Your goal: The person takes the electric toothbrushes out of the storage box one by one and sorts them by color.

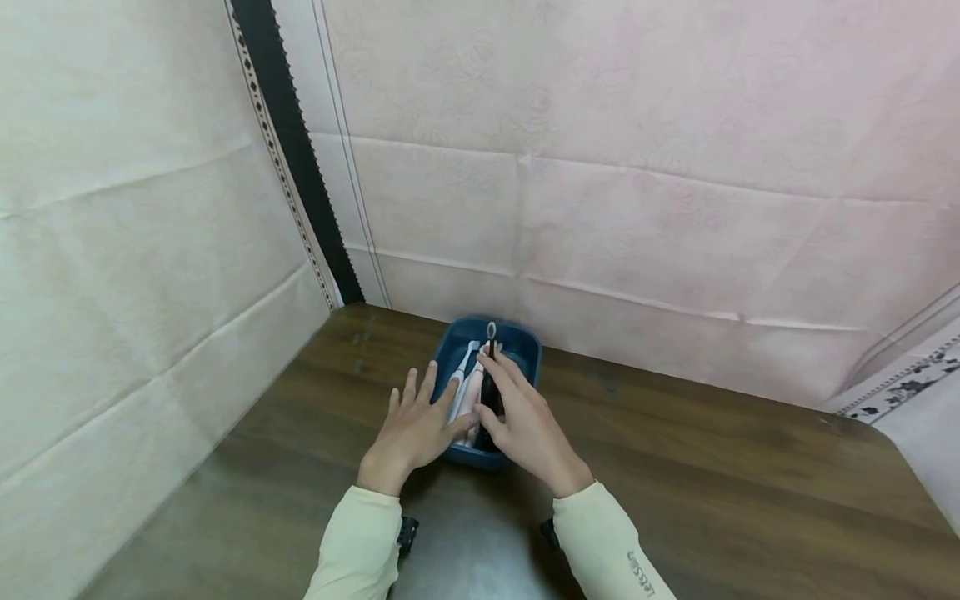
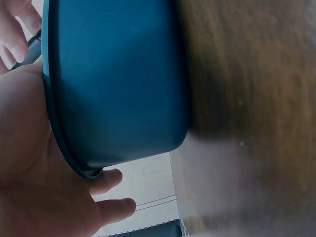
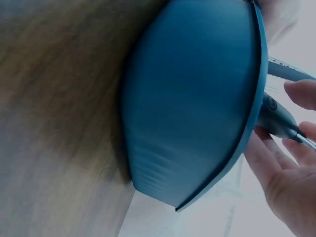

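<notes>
A blue plastic bin (image 1: 534, 354) stands on the wooden table against the back wall covering. Inside it lie a white electric toothbrush (image 1: 461, 379), a pink one (image 1: 472, 392) and a dark handle (image 3: 276, 118) with a thin metal neck, raised above the rim in the right wrist view. My left hand (image 1: 412, 433) spreads its fingers over the bin's left side, thumb across the pink toothbrush. From the right, my right hand (image 1: 528, 421) reaches over the rim, its fairly straight fingertips at the dark neck and its thumb apart, beside the handle. The hands partly hide the contents.
Brown wooden tabletop (image 1: 712, 467) extends to both sides and in front of the bin. Pale patterned cloth (image 1: 637, 208) hangs behind it, and another pale sheet (image 1: 150, 250) with a dark border strip (image 1: 300, 142) rises at the left.
</notes>
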Demonstrator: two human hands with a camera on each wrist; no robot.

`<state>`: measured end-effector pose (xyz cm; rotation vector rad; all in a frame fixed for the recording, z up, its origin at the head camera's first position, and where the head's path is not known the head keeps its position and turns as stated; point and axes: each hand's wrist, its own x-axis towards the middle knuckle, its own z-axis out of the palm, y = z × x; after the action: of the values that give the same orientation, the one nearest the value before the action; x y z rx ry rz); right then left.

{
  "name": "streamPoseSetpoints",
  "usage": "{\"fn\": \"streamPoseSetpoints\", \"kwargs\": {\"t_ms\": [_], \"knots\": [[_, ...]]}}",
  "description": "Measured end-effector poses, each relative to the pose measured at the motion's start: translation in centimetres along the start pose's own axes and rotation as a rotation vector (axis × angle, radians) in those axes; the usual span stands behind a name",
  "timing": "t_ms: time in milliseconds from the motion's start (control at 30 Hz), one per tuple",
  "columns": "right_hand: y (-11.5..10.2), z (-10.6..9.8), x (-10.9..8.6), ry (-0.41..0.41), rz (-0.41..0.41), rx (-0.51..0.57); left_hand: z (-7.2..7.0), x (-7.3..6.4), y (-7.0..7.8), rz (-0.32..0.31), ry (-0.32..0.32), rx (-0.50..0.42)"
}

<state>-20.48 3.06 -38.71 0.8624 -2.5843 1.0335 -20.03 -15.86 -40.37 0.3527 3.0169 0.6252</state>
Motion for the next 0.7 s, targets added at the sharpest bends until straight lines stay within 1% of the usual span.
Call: {"fn": "streamPoseSetpoints", "kwargs": {"t_ms": [167, 267, 367, 533, 700], "knots": [[-0.1, 0.4, -0.6, 0.052, -0.083, -0.071, -0.1, 0.0, 0.0, 0.002, -0.006, -0.004], [-0.1, 0.7, -0.8, 0.097, -0.105, -0.089, -0.1, 0.1, -0.1, 0.004, -0.004, -0.001], [0.0, 1.0, -0.9, 0.133, -0.107, -0.093, -0.1, 0.2, -0.1, 0.007, 0.000, -0.002], [0.0, 1.3, -1.1, 0.149, -0.094, -0.077, -0.1, 0.2, -0.1, 0.008, 0.002, -0.002], [0.2, 1.6, -1.4, 0.162, -0.087, -0.088, 0.1, 0.1, 0.0, 0.011, -0.001, -0.007]]}}
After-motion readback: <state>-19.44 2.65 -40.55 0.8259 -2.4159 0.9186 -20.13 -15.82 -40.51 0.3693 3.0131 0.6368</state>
